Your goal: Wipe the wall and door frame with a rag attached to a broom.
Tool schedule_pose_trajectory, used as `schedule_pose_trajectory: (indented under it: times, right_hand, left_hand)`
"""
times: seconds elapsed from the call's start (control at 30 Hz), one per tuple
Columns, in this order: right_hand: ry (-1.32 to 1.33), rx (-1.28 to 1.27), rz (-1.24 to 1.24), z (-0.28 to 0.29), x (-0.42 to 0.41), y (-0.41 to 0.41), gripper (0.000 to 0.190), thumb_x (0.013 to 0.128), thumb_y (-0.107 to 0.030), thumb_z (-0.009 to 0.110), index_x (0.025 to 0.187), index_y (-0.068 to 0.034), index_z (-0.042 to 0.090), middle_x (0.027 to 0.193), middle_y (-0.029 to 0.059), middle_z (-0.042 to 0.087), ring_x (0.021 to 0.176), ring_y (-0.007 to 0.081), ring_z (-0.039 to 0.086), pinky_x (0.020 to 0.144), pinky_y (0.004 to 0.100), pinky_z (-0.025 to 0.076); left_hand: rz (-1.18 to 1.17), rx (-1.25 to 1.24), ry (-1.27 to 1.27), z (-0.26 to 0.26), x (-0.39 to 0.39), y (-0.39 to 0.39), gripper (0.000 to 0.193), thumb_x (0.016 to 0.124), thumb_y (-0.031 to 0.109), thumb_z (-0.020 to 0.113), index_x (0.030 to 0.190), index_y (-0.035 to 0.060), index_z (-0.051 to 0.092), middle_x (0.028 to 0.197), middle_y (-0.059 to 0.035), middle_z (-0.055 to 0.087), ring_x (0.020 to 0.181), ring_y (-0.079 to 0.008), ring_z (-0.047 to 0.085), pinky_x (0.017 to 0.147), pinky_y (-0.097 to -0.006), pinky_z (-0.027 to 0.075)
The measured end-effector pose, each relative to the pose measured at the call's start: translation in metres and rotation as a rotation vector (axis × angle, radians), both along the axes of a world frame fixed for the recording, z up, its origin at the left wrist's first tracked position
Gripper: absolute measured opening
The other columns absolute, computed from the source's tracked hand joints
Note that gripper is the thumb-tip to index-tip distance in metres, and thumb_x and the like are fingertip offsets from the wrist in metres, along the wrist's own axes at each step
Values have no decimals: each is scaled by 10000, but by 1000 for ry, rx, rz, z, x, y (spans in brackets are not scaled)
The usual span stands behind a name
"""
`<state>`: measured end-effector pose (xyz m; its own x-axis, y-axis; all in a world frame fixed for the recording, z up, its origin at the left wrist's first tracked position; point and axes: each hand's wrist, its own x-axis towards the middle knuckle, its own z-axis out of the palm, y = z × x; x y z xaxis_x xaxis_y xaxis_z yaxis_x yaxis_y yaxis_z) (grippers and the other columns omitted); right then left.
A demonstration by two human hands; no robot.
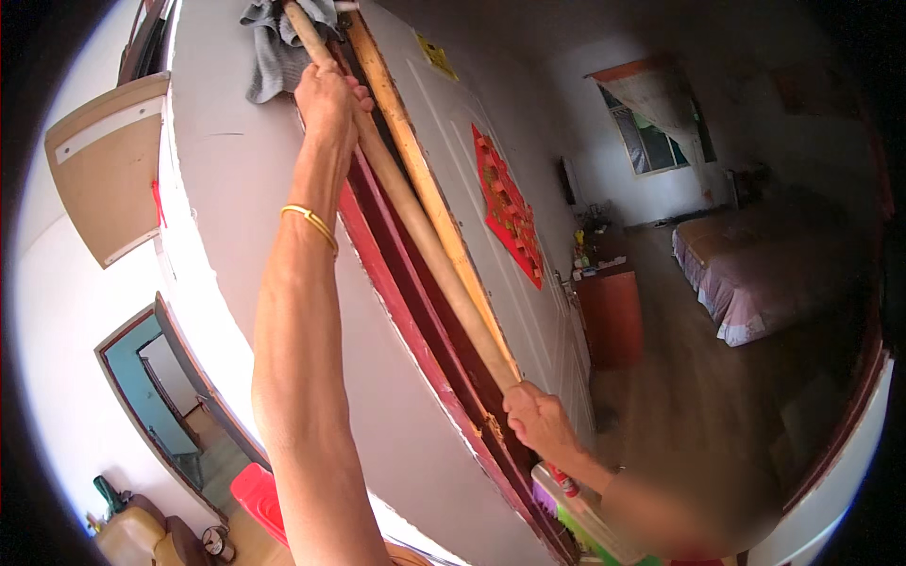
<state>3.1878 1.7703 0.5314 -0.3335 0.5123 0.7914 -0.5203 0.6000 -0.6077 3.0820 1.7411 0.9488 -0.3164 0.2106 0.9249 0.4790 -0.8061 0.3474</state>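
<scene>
My left hand (329, 99), with a yellow bangle (311, 223) below its wrist, is raised high and closed around a long wooden pole (432, 247). Lower down and to the right, my right hand (538, 417) grips the same pole. It slants in front of the dark red door frame (396, 283) and the door's bare wooden edge (417, 156). A grey cloth (272, 64) is at the pole's upper end, against the top of the wall and frame. How the cloth is fixed to the pole cannot be seen.
A white door (453, 120) bearing a red diamond-shaped decoration (506, 205) stands ajar. Beyond it are a red cabinet (612, 318) and a bed (729, 283). Behind my left arm is a red plastic object (258, 499). A bristled cleaning tool (566, 509) stands by the frame's foot.
</scene>
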Motion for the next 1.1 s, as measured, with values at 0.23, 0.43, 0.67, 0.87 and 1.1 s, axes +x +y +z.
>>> schedule_pose_trajectory:
  times: [0.23,0.43,0.67,0.87,1.1]
  right_hand:
    - [-235,-258,222,26,64,-9,339,989,-270,433,809,12,492,594,32,485,504,112,481,452,264,391]
    - [-204,-79,52,2,66,13,382,1007,-330,377,804,-26,490,568,-15,409,485,62,391,436,237,333]
    - [-393,-282,170,-46,88,24,325,1001,-287,399,834,-23,488,591,47,487,536,130,497,484,308,417]
    - [-467,-395,260,-64,141,22,304,1009,-278,393,893,-11,478,681,3,453,588,84,449,502,259,396]
    - [-624,-411,117,-120,201,16,272,998,-272,414,966,-18,505,709,-5,458,621,95,434,551,271,408]
  left_hand:
    - [-50,26,37,13,-1,7,89,940,137,428,928,49,427,645,-70,447,501,-198,480,421,-343,423]
    - [-72,91,53,-9,4,24,137,964,172,393,902,52,413,627,-75,460,500,-198,479,413,-337,410]
    - [18,11,-106,-70,36,31,151,968,209,377,907,75,414,653,-32,417,476,-138,438,399,-290,375]
    - [-41,-67,-154,-115,65,22,115,966,166,370,1005,66,410,718,-50,428,544,-150,453,470,-299,402]
    - [-104,-95,-190,-191,96,14,244,994,293,395,1124,89,424,763,-35,440,557,-129,467,465,-269,411]
